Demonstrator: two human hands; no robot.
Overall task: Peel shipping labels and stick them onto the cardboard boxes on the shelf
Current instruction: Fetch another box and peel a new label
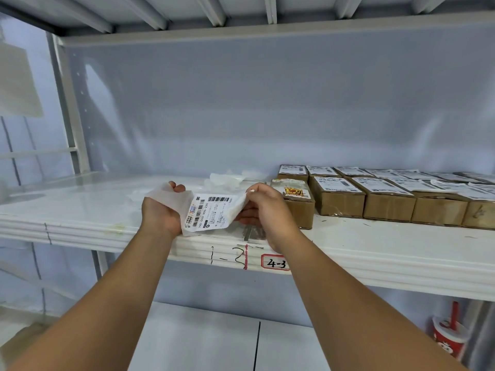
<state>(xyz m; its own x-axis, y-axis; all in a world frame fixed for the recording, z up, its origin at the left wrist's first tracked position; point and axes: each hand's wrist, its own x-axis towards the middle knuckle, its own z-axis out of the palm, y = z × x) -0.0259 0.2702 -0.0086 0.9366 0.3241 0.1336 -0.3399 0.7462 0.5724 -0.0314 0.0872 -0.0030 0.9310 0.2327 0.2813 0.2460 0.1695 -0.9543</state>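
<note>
White paper printed with black barcodes, small text and a little coloured logo makes up the shipping label [211, 212], which sits between the two hands just above the front edge of the shelf [93, 199]. Its right edge curls upward. On its left side it meets a translucent backing sheet [174, 200] that bends away from it.

The left hand [158, 214] is palm-up under the backing sheet, with fingers curled over the sheet's top edge and gripping it. The right hand [265, 207] pinches the label's raised right edge between thumb and fingertips, with the other fingers tucked below. Both forearms are bare and reach in from the bottom of the view.

Just right of the hands stands a brown cardboard box [300, 210] with a red and yellow sticker on top. Beyond it, rows of cardboard boxes [340, 202] run to the right, each with a white label on its lid. A loose heap of crumpled backing sheets [227, 179] lies on the shelf behind the hands.

The shelf is white and glossy. Its front lip bears handwritten marks and a red-bordered tag [275, 262] reading "4-3". Pale sheeting [241, 103] covers the back of the metal rack. Lower right, a red paper cup [450, 338] with a straw stands beside the lower shelf [201, 341].
</note>
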